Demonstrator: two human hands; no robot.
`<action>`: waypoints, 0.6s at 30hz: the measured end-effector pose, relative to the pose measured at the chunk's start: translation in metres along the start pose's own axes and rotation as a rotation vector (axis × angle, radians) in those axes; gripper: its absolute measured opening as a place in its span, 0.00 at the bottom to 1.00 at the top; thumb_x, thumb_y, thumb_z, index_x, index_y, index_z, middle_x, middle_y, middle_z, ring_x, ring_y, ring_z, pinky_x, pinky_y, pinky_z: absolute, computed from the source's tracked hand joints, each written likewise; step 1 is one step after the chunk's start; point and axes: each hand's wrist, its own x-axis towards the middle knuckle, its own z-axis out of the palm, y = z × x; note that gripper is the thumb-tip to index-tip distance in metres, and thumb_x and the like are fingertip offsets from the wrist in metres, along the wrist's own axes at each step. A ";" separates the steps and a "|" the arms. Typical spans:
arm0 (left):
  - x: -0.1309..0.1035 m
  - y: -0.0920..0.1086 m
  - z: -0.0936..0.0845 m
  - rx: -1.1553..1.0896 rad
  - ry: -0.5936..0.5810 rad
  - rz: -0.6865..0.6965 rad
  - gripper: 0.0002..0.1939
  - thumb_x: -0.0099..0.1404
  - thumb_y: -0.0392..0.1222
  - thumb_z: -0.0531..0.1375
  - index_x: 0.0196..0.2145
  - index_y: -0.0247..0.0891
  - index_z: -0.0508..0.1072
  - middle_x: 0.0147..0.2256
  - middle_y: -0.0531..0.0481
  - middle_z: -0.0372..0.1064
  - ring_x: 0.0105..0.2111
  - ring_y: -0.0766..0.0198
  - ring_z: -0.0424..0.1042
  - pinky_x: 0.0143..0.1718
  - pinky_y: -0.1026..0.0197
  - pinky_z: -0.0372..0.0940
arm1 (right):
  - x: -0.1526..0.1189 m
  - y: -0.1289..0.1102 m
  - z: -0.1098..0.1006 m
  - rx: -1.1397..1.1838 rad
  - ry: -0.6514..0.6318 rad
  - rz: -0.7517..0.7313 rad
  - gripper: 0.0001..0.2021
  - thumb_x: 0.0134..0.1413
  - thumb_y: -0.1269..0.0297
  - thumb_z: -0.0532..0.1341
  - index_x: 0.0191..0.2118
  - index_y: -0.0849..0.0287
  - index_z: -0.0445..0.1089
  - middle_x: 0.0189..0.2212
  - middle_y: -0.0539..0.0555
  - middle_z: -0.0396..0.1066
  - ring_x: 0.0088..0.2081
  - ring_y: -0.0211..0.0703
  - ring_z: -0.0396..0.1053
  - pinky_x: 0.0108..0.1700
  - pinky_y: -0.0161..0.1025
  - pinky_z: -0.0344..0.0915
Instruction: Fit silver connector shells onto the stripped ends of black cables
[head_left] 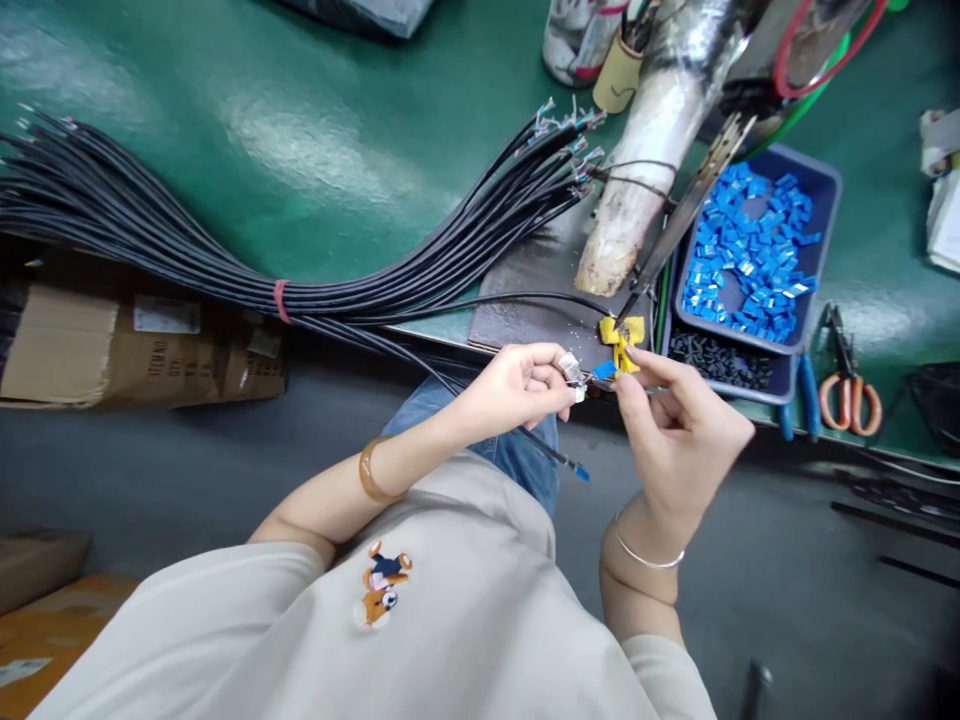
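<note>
My left hand [529, 385] is closed, thumb and fingers pinching a cable end whose fingertips look wrapped in white. A small blue connector piece [603, 371] lies between my two hands at the cable's wires. My right hand [675, 420] pinches at the lower end of a yellow piece [622, 340], beside the blue connector. The yellow piece sits under the tip of a metal tool arm [686, 215], at the edge of a dark board [525, 290]. Another black cable with a blue tip [582, 471] hangs over my lap.
A tied bundle of black cables [360, 300] crosses the green table [300, 130]. Right of the tool stand a bin of blue pieces [821, 250], black pieces [720, 360] and orange-handled scissors [850, 400]. A cardboard box [150, 345] is at left.
</note>
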 end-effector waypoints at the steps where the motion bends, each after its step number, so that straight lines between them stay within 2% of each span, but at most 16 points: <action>1: 0.001 0.001 0.001 -0.001 0.000 0.002 0.06 0.57 0.35 0.61 0.30 0.34 0.66 0.21 0.56 0.69 0.13 0.79 0.57 0.14 0.73 0.52 | 0.002 0.001 0.003 -0.001 -0.031 0.004 0.11 0.56 0.63 0.63 0.44 0.56 0.74 0.24 0.46 0.69 0.17 0.26 0.50 0.22 0.31 0.53; 5: 0.006 0.003 0.002 -0.009 0.032 0.026 0.05 0.56 0.34 0.62 0.29 0.32 0.69 0.21 0.55 0.69 0.15 0.79 0.58 0.16 0.73 0.52 | 0.006 0.009 0.012 0.169 -0.080 0.145 0.08 0.56 0.60 0.63 0.37 0.59 0.74 0.19 0.44 0.64 0.17 0.26 0.49 0.21 0.30 0.52; 9: 0.010 0.002 0.005 -0.052 0.087 0.143 0.05 0.53 0.34 0.65 0.29 0.30 0.72 0.23 0.55 0.68 0.21 0.77 0.63 0.22 0.73 0.58 | 0.004 0.016 0.017 0.356 -0.058 0.248 0.08 0.54 0.60 0.65 0.35 0.59 0.72 0.23 0.47 0.70 0.19 0.28 0.61 0.22 0.29 0.58; 12: 0.013 0.001 0.008 -0.024 0.117 0.190 0.05 0.54 0.34 0.64 0.29 0.30 0.72 0.24 0.55 0.67 0.22 0.77 0.62 0.24 0.72 0.58 | 0.000 0.013 0.017 0.309 0.122 0.201 0.08 0.53 0.62 0.66 0.38 0.58 0.73 0.24 0.47 0.70 0.22 0.30 0.65 0.24 0.29 0.60; 14: 0.014 0.000 0.008 0.017 0.117 0.217 0.05 0.55 0.35 0.64 0.29 0.31 0.71 0.25 0.54 0.67 0.23 0.77 0.62 0.26 0.72 0.58 | -0.003 0.008 0.015 0.221 0.186 0.129 0.07 0.52 0.65 0.67 0.39 0.57 0.74 0.23 0.45 0.68 0.20 0.28 0.60 0.23 0.29 0.56; 16: 0.015 -0.002 0.008 0.060 0.111 0.236 0.05 0.56 0.35 0.63 0.29 0.31 0.70 0.26 0.53 0.67 0.24 0.76 0.62 0.26 0.71 0.58 | -0.004 0.004 0.014 0.128 0.127 0.058 0.06 0.52 0.67 0.67 0.37 0.56 0.75 0.21 0.44 0.66 0.18 0.26 0.53 0.23 0.30 0.53; 18: 0.015 -0.003 0.008 0.101 0.107 0.254 0.05 0.57 0.35 0.63 0.30 0.31 0.70 0.26 0.54 0.66 0.23 0.77 0.60 0.25 0.71 0.56 | -0.003 0.002 0.013 0.061 0.061 0.010 0.03 0.52 0.67 0.66 0.35 0.57 0.75 0.19 0.43 0.63 0.18 0.26 0.50 0.24 0.30 0.52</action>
